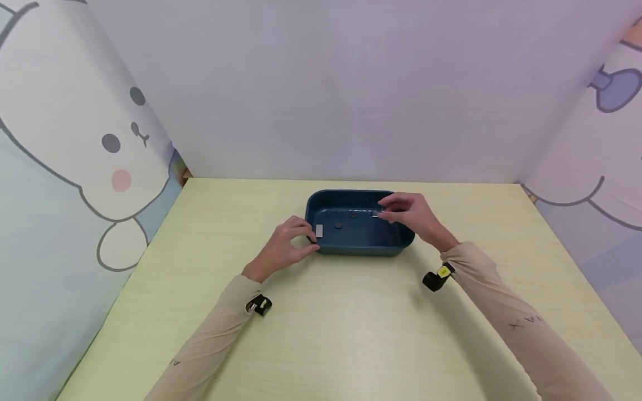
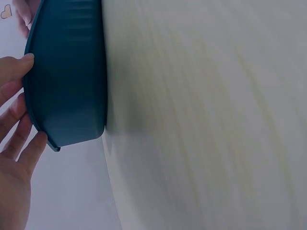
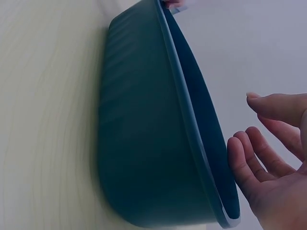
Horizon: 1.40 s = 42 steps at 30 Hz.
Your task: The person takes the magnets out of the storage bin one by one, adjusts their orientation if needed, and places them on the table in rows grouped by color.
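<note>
A dark blue plastic tub stands on the table. My left hand holds its near left corner, with the thumb on the rim and the fingers spread along the edge. A small whitish rectangular piece shows right beside the left fingertips. My right hand hovers over the tub's right part; in the right wrist view its thumb and index finger stand apart. A small shiny piece appears close to the right fingertips. Two dark round discs, one nearer and one farther, lie on the tub's floor.
The pale wooden table extends around the tub on all sides. A plain light wall rises behind it. Cartoon-printed panels flank the left and right sides. Each wrist carries a black camera strap.
</note>
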Available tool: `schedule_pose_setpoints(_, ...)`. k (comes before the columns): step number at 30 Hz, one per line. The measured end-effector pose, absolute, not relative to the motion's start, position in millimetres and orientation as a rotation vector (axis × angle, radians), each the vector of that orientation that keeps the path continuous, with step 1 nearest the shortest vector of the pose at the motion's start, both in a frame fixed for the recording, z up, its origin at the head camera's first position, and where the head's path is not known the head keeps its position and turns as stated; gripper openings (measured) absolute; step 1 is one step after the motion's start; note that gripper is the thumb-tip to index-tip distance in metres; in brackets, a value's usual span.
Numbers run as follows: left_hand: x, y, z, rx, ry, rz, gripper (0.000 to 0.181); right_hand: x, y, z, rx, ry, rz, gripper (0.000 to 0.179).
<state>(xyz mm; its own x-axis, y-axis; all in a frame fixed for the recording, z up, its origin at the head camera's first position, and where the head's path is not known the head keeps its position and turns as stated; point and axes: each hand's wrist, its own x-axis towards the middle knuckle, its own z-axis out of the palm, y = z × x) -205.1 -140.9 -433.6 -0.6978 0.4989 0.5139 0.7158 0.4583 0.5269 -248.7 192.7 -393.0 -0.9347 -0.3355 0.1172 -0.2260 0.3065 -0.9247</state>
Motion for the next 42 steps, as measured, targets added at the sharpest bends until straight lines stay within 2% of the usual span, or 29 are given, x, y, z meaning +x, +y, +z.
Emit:
schedule_pose_setpoints(9,-204.7,-141.6,-434.3,-1.042,-2.421,-1.087,0.010,-252.8,180.9,-398.6,-0.571,2.453,-1.666,0.033)
schedule_pose_setpoints(17,-204.7,-141.8,-434.7,-1.058,-2.385,-1.080,0.011,-260.9,169.5,-407.4,-0.590,2.452,-1.647,0.038)
schedule_pose_setpoints(34,-206.3,-140.8,-437.3,-1.035,-2.408,-1.108,0.010,-268.2,144.9,-416.9,-0.629,2.401,-1.616,0.028)
schedule_pose_setpoints(42,-206.3,-140.8,-435.0,-1.041,-2.404,-1.103,0.011,-276.1,131.1,-421.7,-0.616,2.424,-1.514,0.030)
